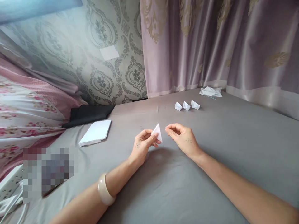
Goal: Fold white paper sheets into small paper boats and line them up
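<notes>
A small white folded paper triangle (157, 133) is pinched between the thumb and fingers of my left hand (143, 143), its point facing up. Just to the right of it, my right hand (183, 137) has its thumb and index fingertips together in a pinch, apart from the paper, and nothing shows between them. Farther back on the grey sheet stand three little folded paper pieces in a row: a left one (178, 106), a middle one (186, 106) and a right one (195, 105).
To the left lies a stack of white paper (95, 132), with a black cloth (91, 114) behind it. More folded white paper (210, 91) rests near the curtain (187, 46). A power strip (10, 183) with cables and a blurred-out object (56, 171) are at the lower left.
</notes>
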The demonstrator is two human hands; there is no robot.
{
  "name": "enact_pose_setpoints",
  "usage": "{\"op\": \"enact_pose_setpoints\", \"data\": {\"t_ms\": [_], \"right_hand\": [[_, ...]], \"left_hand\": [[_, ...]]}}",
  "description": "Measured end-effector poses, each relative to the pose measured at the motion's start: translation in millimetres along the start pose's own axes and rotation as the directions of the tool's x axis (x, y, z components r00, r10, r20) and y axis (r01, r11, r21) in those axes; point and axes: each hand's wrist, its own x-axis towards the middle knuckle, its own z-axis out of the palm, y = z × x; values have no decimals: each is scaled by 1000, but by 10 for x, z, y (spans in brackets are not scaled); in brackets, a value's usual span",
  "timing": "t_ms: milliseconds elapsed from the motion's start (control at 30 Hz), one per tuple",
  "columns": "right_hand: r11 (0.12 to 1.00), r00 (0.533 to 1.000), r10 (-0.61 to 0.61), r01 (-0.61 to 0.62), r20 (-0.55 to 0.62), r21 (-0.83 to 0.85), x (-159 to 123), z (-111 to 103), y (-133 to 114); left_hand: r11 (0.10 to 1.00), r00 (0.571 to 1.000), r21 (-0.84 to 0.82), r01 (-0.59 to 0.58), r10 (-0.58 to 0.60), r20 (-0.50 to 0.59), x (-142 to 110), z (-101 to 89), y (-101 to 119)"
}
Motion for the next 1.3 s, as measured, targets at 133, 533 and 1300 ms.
{"op": "enact_pose_setpoints", "data": {"t_ms": [133, 533, 1300], "right_hand": [[998, 995, -56, 55, 81, 17, -58, 38, -36], [966, 964, 122, -170, 236, 193, -89, 59, -82], [860, 778, 141, -403, 612, 314, 10, -143, -20]], "left_hand": [[1000, 1000, -19, 6, -5, 3, -23, 15, -34], [997, 998, -41, 58, -59, -23, -29, 3, -53], [907, 856, -184, 378, -267, 443, 18, -157, 38]]}}
